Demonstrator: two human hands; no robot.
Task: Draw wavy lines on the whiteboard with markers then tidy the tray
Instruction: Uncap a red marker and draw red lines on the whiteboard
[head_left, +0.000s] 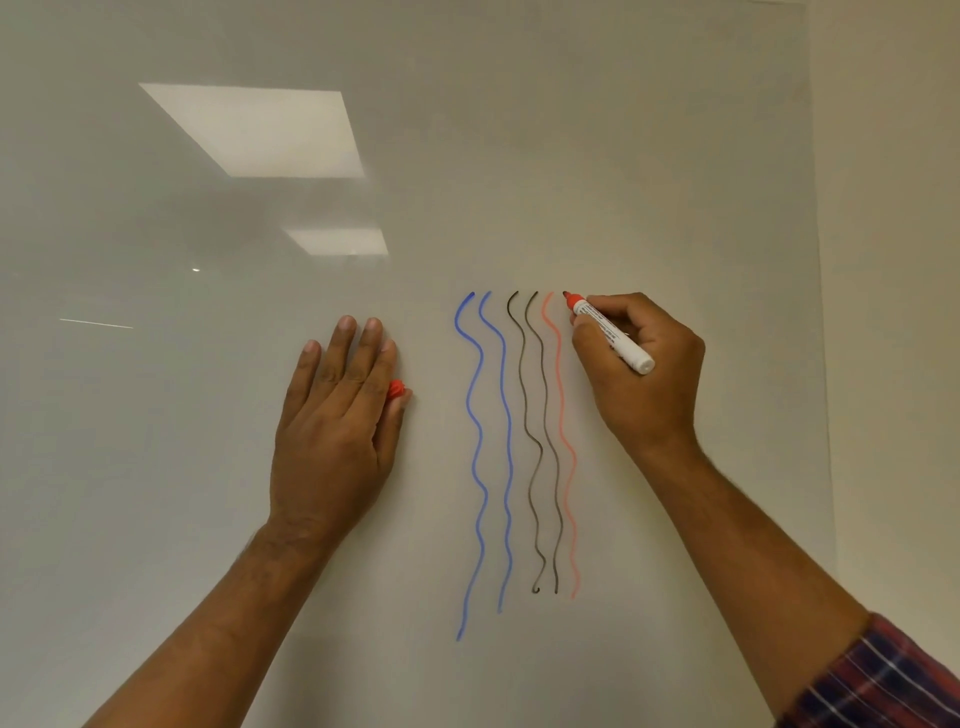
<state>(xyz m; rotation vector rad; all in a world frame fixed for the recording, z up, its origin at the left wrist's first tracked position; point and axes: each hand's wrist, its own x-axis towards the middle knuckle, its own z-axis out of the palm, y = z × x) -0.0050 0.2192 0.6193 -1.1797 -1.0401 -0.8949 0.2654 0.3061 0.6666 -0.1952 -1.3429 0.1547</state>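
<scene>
A glossy whiteboard fills the view. On it run two blue wavy lines, two black wavy lines and one red wavy line, all vertical. My right hand grips a red marker with a white barrel, its tip touching the board just right of the top of the red line. My left hand lies flat against the board left of the lines, fingers straight, and pinches the red marker cap between thumb and palm edge.
The whiteboard's right edge meets a beige wall. Ceiling lights reflect in the board at upper left. A plaid sleeve shows at the lower right. No tray is in view.
</scene>
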